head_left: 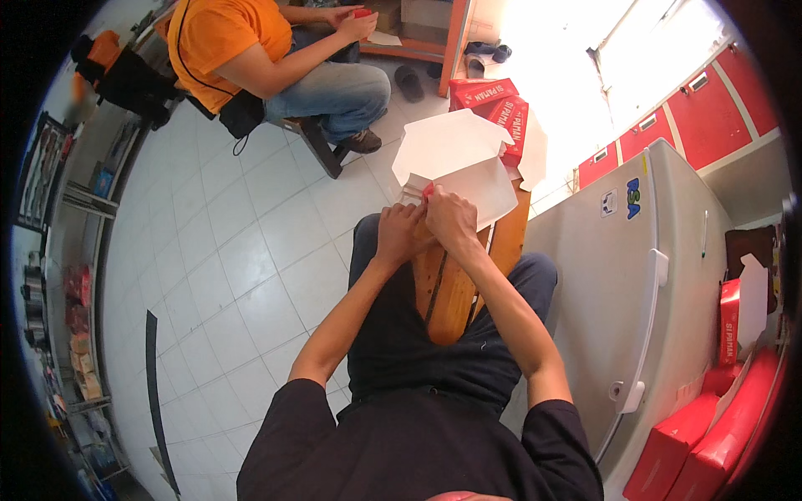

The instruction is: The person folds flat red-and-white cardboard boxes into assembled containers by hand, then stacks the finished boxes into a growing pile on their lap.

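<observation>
A part-folded cardboard box point(455, 142), white on the inside, stands at the far end of the wooden bench point(455, 296) between my legs. My left hand point(401, 232) has its fingers closed on the box's near left corner. Right beside it, my right hand point(452, 219) pinches the same near edge, where a small bit of red shows by the fingertips. The two hands nearly touch. My fingers hide most of the fold they grip. Behind the open panels lie several red boxes point(516, 125) in a loose pile.
A white fridge point(601, 250) stands close on my right, with red boxes point(685, 434) beyond it. Red lockers point(710, 108) line the far right. At the upper left a person in an orange shirt point(230, 50) sits on a stool holding something red. Shelving point(92, 200) runs along the left.
</observation>
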A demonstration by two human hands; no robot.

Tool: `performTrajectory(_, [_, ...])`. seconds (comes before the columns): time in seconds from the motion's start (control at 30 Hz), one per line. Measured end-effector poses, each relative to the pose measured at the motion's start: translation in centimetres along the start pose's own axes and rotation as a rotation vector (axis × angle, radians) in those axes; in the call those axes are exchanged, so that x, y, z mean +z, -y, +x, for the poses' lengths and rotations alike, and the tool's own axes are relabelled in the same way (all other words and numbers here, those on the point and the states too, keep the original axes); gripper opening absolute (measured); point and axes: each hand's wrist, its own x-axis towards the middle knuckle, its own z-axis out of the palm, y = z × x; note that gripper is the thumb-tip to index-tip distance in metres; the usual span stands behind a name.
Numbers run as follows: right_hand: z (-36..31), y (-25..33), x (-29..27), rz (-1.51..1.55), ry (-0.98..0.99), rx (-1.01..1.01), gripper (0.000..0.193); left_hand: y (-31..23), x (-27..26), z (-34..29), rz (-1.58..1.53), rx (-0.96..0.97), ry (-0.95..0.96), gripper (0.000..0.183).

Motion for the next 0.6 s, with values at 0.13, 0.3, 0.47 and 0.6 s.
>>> performTrajectory(0.13, [-0.1, -0.8, 0.6, 0.002, 0.002, 0.011, 0.019, -1.4, -0.3, 0.6, 0.066, -0.093, -0.008, 0.091])
performTrajectory(0.3, [-0.5, -0.6, 0.0, -0.045, 0.031, -0.022, 0.018, -1.3, -0.2, 0.5, 0.125, -0.131, 0.014, 0.096])
performTrajectory(0.47, [-0.1, -1.4, 0.8, -0.036, 0.050, -0.018, 0.020, -1.9, 0.3, 0.7, 0.094, -0.131, -0.056, 0.095])
performTrajectory(0.6, [0.1, -1.9, 2.0, -0.021, 0.028, -0.062, 0.027, -1.9, 1.1, 0.5, 0.021, -0.126, -0.109, 0.095])
